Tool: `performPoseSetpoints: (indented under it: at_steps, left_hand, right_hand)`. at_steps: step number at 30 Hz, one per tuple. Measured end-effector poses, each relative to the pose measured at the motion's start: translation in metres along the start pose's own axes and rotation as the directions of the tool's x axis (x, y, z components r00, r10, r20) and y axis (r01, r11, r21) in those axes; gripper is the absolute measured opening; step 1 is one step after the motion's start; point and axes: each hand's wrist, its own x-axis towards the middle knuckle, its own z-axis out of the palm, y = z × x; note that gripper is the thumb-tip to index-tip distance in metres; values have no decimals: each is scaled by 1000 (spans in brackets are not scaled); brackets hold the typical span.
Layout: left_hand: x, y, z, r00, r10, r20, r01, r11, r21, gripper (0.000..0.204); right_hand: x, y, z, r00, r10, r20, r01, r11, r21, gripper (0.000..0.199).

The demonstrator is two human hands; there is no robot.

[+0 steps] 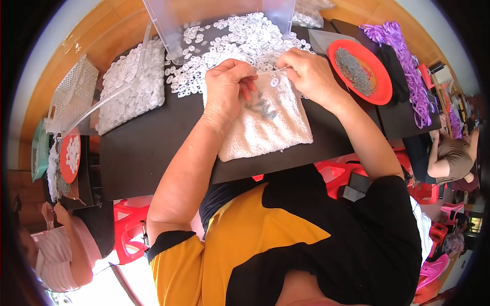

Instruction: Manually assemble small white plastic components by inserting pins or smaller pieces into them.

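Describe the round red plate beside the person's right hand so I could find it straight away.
Start at the black table top and find the white terry towel under both hands. Just past the right hand, toward the far right corner, lies the round red plastic plate. It alone holds a heap of small grey metal pieces, while the other red plate, far left, carries white rings.

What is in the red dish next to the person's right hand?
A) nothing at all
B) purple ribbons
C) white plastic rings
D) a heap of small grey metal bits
D: the red dish beside the right hand holds a heap of small grey metal bits; the white plastic rings lie loose on the black table, and the purple ribbons lie beyond the dish.
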Motion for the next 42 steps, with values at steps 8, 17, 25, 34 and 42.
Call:
performPoseSetpoints:
  at_steps: [8, 17, 25, 34, 42]
  left_hand:
    - [-1, 4, 1, 1000, -16, 18, 17, 1000, -24, 6]
    - [-6, 9, 6, 988, 148, 41, -153, 978, 144, 8]
    - [-10, -5, 4, 832, 517, 202, -546, 700, 461, 11]
    - [-10, 10, 8, 998, 45, 36, -51, 978, 200, 9]
    - [-4, 13, 0, 970, -187, 156, 178, 982, 67, 14]
  right_hand:
    - [-4, -14, 15, 988, 93, 121, -69, 979, -191, 8]
    - [2, -9, 10, 987, 159, 18, -158, 946, 284, 18]
    - [17, -28, -12, 856, 291, 427, -517, 465, 719, 24]
    - [11, -20, 5, 881, 364, 303, -462, 519, 720, 18]
    - [5, -23, 17, 983, 184, -2, -154, 824, 545, 15]
